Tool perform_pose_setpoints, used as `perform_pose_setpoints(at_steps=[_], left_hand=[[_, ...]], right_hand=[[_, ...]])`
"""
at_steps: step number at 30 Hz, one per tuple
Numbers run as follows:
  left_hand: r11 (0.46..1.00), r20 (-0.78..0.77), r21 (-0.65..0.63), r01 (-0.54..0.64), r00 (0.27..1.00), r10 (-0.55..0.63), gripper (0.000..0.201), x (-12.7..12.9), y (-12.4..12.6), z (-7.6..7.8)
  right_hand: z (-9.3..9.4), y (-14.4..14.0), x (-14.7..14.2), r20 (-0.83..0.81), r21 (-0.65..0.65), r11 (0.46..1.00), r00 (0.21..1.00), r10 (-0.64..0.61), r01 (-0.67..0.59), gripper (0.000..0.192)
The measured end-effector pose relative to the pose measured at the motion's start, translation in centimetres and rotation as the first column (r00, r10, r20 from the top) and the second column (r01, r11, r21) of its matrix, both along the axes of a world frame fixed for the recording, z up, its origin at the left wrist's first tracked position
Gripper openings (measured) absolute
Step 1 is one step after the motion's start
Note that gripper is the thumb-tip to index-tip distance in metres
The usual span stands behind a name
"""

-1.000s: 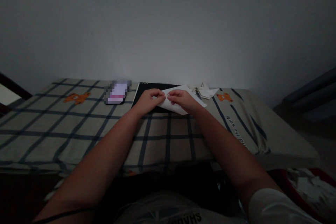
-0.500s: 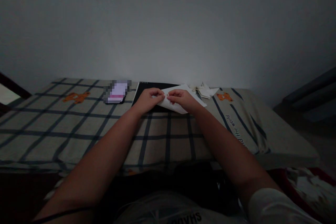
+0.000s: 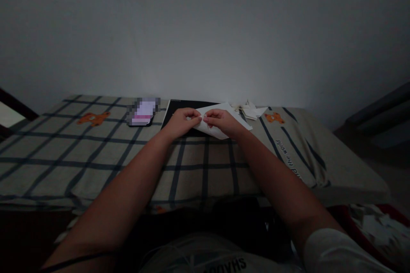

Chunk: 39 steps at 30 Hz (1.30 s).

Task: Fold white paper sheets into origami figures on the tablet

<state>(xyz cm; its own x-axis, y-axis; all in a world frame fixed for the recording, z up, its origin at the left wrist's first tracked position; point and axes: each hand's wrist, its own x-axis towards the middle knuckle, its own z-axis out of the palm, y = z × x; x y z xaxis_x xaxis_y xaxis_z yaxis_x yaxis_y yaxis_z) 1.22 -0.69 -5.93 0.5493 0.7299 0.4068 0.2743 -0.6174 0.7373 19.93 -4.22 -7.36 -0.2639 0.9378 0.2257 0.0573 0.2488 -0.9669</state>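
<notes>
A white sheet of paper (image 3: pixel 221 133) lies slanted over a flat black board or folder (image 3: pixel 195 104) on the bed. My left hand (image 3: pixel 183 120) comes in from the left, thumb and fingers closed in a pinch on the paper's left part. Opposite it, my right hand (image 3: pixel 221 120) pinches the same paper, its fingertips almost touching those of the left. The bit of paper between the fingertips is small and mostly hidden, so its fold cannot be made out.
Several folded or crumpled white paper pieces (image 3: pixel 251 111) lie right of the board. A phone (image 3: pixel 142 113) with a lit screen rests to the left. The checked bedsheet (image 3: pixel 128 153) meets a grey wall (image 3: pixel 205 34). A red container (image 3: pixel 341 217) with paper scraps stands low right.
Both hands stay nearly where they were. Only slight finger movement shows at the pinch, and the paper has hardly shifted.
</notes>
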Motion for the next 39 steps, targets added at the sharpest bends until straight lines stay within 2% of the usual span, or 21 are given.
perform_pose_setpoints(at_steps=[5, 11, 16, 24, 31, 39], left_hand=[[1.0, -0.014, -0.01, -0.002, 1.0, 0.002, 0.023, 0.08, -0.14, 0.16], [0.999, 0.027, -0.04, -0.033, 0.999, 0.034, 0.021, 0.07, -0.24, 0.34], [1.0, -0.003, -0.029, 0.009, 1.0, -0.009, 0.02, -0.03, -0.37, 0.46], [1.0, -0.014, -0.016, 0.003, 1.0, -0.003, 0.021, -0.05, -0.39, 0.41], [1.0, -0.024, 0.001, 0.013, 1.0, -0.013, 0.022, -0.02, -0.46, 0.48], [0.999, 0.0, -0.006, -0.034, 0.999, 0.034, 0.021, -0.04, -0.19, 0.38]], right_hand=[[0.02, -0.08, -0.18, -0.016, 0.022, 1.0, 1.0, -0.003, 0.003, 0.023], [0.12, -0.17, 0.09, 0.003, -0.03, 1.0, 1.0, 0.0, 0.0, 0.027], [0.25, -0.25, 0.26, 0.029, -0.022, 1.0, 1.0, -0.013, 0.013, 0.026], [0.22, -0.3, 0.2, 0.031, -0.038, 0.999, 0.999, -0.036, 0.037, 0.028], [0.41, -0.41, 0.02, 0.05, 0.022, 1.0, 0.999, 0.016, -0.017, 0.024], [0.53, -0.52, 0.17, 0.058, 0.004, 0.998, 0.997, 0.055, -0.055, 0.024]])
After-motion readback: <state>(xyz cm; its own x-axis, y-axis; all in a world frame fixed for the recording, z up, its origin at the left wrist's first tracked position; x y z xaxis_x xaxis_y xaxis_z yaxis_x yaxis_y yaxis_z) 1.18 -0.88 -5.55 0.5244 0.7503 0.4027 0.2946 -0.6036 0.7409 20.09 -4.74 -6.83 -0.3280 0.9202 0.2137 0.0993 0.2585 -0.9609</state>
